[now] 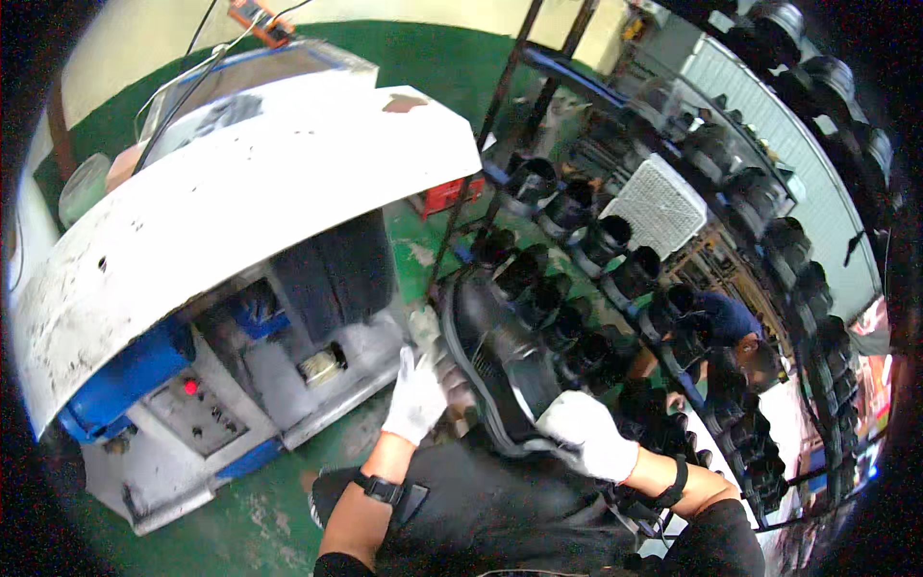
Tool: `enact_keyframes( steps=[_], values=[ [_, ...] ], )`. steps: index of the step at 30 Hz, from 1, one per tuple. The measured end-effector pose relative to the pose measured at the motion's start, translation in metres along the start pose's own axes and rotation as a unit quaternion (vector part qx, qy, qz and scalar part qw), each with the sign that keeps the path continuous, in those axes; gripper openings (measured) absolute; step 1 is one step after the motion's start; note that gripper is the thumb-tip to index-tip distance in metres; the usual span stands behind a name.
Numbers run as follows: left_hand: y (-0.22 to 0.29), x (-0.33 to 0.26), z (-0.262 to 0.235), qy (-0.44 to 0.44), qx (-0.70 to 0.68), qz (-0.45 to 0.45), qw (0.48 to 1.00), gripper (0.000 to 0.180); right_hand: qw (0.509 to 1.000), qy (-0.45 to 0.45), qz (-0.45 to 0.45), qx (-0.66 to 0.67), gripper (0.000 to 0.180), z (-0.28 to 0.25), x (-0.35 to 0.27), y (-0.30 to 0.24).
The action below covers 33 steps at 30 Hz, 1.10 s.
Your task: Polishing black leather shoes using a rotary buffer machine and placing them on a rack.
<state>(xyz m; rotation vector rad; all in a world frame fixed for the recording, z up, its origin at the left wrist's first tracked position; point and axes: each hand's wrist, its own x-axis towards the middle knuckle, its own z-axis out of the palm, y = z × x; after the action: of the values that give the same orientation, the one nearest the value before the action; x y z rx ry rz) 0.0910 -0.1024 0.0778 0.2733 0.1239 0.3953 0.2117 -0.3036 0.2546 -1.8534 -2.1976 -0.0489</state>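
so my worry here is the black shoe [488, 332] twisting or dropping. looks like just the right hand [585, 435] has it, by the near end, so the far end is hanging out there with nothing under it that i can see. if that glove slides on the smooth upper, down it goes. could also swing right and bump the shoes on the rack [608, 240], since they're close behind it, or go left and clip the edge of the white machine hood [240, 207].

as for hands: right one's in a white glove, fingers curled tight around the shoe's near end, though i can't tell exactly where the fingertips sit. left hand [415, 396], also gloved, is loose, fingers up and mostly straight, seemingly holding nothing, just left of the shoe. can't make out any contact. shoe's between the two, over the person's lap area.
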Motion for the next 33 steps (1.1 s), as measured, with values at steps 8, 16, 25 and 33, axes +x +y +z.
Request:
enact_keyframes(
  steps=[8, 16, 25, 33],
  values=[
    [0.000, 0.009, -0.038, 0.008, 0.012, 0.020, 1.000, 0.063, 0.915, 0.277, -0.084, -0.282, 0.023, -0.155, 0.120, 0.111],
    [0.008, 0.013, -0.064, 0.065, 0.030, 0.035, 0.997, 0.058, 0.885, 0.246, 0.218, -0.330, 0.041, -0.236, 0.271, 0.264],
    [0.025, 0.002, -0.063, 0.089, 0.047, 0.028, 0.995, 0.055, 0.807, 0.407, -0.020, -0.428, 0.048, -0.143, 0.287, 0.255],
    [0.011, 0.008, -0.057, 0.100, 0.051, 0.013, 0.994, 0.055, 0.969, 0.002, 0.120, -0.214, 0.037, 0.026, 0.227, 0.275]
  ],
)
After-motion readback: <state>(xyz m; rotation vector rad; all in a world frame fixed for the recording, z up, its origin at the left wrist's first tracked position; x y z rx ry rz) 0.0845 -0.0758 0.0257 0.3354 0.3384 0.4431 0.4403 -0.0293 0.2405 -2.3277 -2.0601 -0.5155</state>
